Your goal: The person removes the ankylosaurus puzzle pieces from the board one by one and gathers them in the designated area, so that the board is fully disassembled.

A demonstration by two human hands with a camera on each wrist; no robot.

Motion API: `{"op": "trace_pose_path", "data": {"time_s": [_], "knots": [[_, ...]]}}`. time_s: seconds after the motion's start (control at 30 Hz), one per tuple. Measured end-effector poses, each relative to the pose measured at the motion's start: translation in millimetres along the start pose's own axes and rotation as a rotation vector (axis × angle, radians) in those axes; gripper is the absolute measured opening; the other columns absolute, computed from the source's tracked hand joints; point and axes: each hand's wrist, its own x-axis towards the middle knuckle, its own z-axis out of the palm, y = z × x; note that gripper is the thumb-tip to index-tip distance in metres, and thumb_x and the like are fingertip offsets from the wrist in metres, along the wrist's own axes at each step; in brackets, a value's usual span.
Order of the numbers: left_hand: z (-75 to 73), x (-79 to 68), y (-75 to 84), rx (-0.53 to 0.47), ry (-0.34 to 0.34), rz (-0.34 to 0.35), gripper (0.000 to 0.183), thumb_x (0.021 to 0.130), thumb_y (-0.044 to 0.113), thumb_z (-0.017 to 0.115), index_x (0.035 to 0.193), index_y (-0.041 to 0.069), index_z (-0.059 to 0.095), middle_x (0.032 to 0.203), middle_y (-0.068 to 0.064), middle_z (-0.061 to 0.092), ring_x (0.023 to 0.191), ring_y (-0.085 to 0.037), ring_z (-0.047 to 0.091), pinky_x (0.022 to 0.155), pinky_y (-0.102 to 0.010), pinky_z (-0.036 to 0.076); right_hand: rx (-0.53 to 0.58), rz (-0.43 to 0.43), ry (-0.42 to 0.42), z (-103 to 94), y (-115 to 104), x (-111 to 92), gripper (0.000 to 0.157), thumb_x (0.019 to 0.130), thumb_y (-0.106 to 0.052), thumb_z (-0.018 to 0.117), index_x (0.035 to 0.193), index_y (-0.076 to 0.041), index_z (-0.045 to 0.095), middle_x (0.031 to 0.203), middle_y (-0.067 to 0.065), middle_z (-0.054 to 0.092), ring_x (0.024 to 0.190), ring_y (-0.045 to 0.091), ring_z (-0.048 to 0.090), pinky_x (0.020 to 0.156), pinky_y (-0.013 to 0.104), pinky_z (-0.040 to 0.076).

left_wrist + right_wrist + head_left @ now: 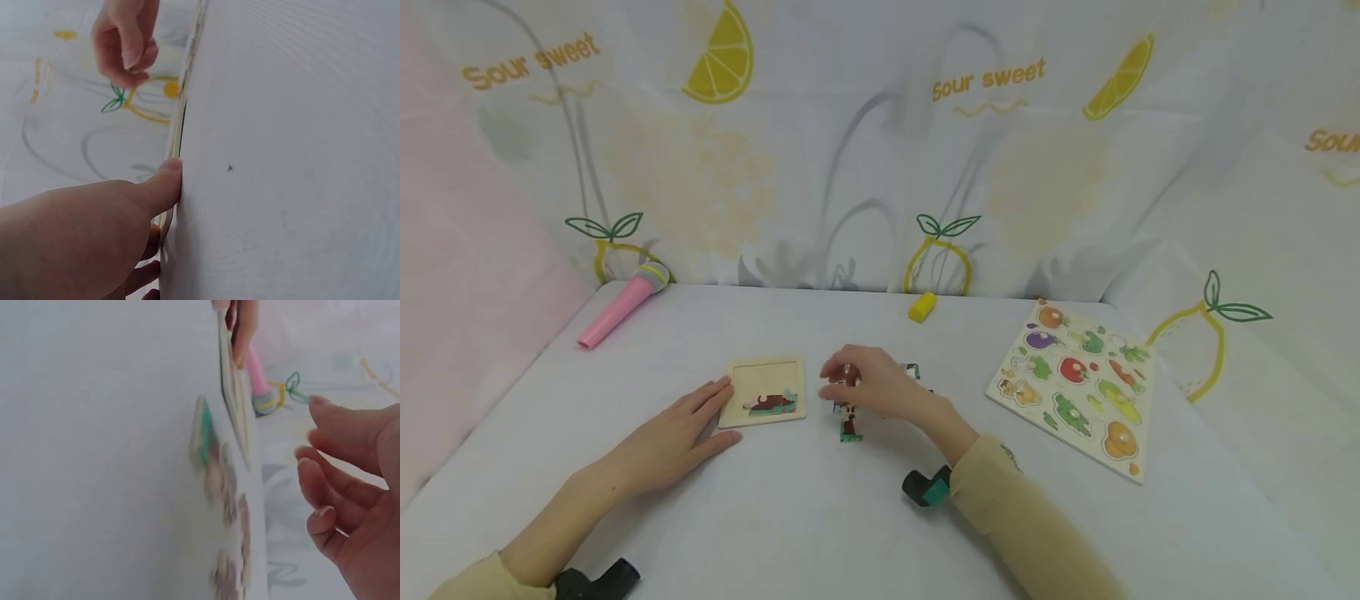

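Fingers of my left hand (658, 450) lie nearly straight against the left side of a square wooden puzzle tray (767, 365), thumb by its near corner. One brown and teal puzzle piece (772, 404) lies inside the tray, along its lower right. My right hand (880, 385) hangs over loose puzzle pieces (851, 429), its fingers gently bent; in the right wrist view a gap shows between thumb and fingers, with nothing held. More loose pieces (228, 575) show on the table there, partly hidden by the hand in the head view.
Back left lies a pink toy microphone (621, 310). A yellow block (922, 307) sits near the back edge. To the right is a vegetable peg board (1075, 379). Black wrist devices (597, 581) show at both sleeves. A printed cloth hangs behind the white table (820, 533).
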Motion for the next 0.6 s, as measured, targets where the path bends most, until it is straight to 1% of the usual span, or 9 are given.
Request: {"op": "trace_pose_path", "data": {"time_s": [0.1,0.23,0.27,0.33,0.4,0.47,0.5,0.53,0.6], "knots": [[1.1,-1.1,-0.6,-0.007,0.004,0.000,0.079,0.098,0.051,0.058,0.151,-0.004,0.038,0.157,-0.024,0.034,0.142,-0.047,0.034,0.111,-0.062,0.034,-0.044,0.016,-0.003,9.6,-19,24,0.031,0.095,-0.024,0.071,0.121,-0.008,0.068,0.106,0.002,0.068,0.089,0.013,0.061,0.074,0.020,0.051],[4.3,-0.9,-0.5,-0.020,0.011,0.016,0.076,0.098,0.048,0.059,0.150,-0.004,0.039,0.157,-0.024,0.035,0.141,-0.046,0.036,0.110,-0.062,0.035,-0.173,0.048,-0.071,31.3,-36,51,0.040,0.098,-0.029,0.066,0.132,-0.009,0.064,0.126,0.004,0.067,0.116,0.018,0.062,0.097,0.025,0.050],[5.4,-0.2,-0.4,-0.021,0.010,0.023,0.076,0.098,0.049,0.058,0.150,-0.004,0.039,0.157,-0.024,0.036,0.142,-0.046,0.036,0.110,-0.062,0.035,-0.222,0.043,-0.096,37.5,-37,55,0.038,0.099,-0.030,0.064,0.130,-0.009,0.064,0.128,0.005,0.067,0.117,0.019,0.061,0.098,0.026,0.049],[7.0,1.6,-0.1,-0.017,0.004,0.034,0.077,0.099,0.050,0.057,0.151,-0.004,0.038,0.157,-0.023,0.035,0.142,-0.046,0.035,0.110,-0.062,0.035,-0.318,0.049,-0.147,48.1,-37,58,0.033,0.100,-0.032,0.061,0.125,-0.009,0.066,0.140,0.005,0.060,0.129,0.022,0.055,0.105,0.031,0.046],[6.7,2.5,0.0,-0.008,-0.004,0.024,0.078,0.099,0.052,0.055,0.151,-0.003,0.037,0.158,-0.023,0.034,0.143,-0.046,0.034,0.111,-0.062,0.034,-0.369,0.037,-0.182,55.3,-37,58,0.030,0.101,-0.032,0.060,0.121,-0.010,0.066,0.147,0.006,0.054,0.134,0.024,0.051,0.108,0.035,0.044],[4.9,2.3,-0.7,0.006,-0.005,0.009,0.078,0.099,0.052,0.055,0.152,-0.003,0.037,0.158,-0.023,0.034,0.143,-0.045,0.034,0.111,-0.062,0.034,-0.381,0.011,-0.197,58.4,-37,57,0.028,0.102,-0.030,0.059,0.120,-0.011,0.067,0.150,0.007,0.050,0.137,0.025,0.047,0.110,0.037,0.042],[3.6,1.8,-1.1,0.009,-0.003,0.004,0.078,0.099,0.052,0.056,0.152,-0.003,0.037,0.158,-0.023,0.034,0.143,-0.045,0.034,0.111,-0.062,0.034,-0.368,0.010,-0.188,58.8,-37,56,0.029,0.102,-0.029,0.060,0.124,-0.011,0.067,0.153,0.007,0.047,0.141,0.026,0.043,0.113,0.036,0.039],[2.3,1.1,-1.5,0.009,-0.001,-0.002,0.078,0.099,0.051,0.056,0.152,-0.003,0.037,0.158,-0.023,0.034,0.143,-0.045,0.034,0.111,-0.062,0.034,-0.350,0.002,-0.174,59.0,-38,56,0.031,0.101,-0.028,0.061,0.127,-0.012,0.066,0.150,0.007,0.049,0.139,0.025,0.044,0.113,0.034,0.039],[0.6,0.2,-2.2,0.004,0.000,-0.001,0.078,0.099,0.051,0.056,0.151,-0.003,0.037,0.158,-0.023,0.034,0.143,-0.045,0.034,0.111,-0.062,0.034,-0.307,-0.010,-0.145,59.0,-38,56,0.030,0.099,-0.025,0.064,0.126,-0.012,0.068,0.141,0.005,0.055,0.130,0.021,0.048,0.108,0.027,0.040]]}}
